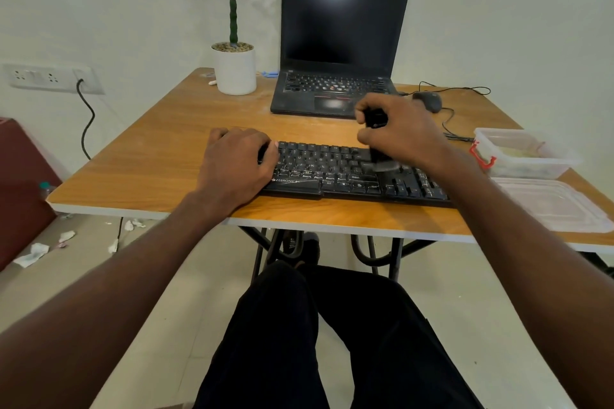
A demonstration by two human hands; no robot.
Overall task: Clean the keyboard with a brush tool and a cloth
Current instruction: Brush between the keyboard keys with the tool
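While the keyboard (349,173) lay near the table's (159,156) front edge, the left hand (236,163) gripped its left end; the right hand (398,129) clasped the brush tool (378,156), bristles on the keys

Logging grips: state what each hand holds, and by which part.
Right hand grips the brush tool by its black handle; left hand holds the keyboard's left end.
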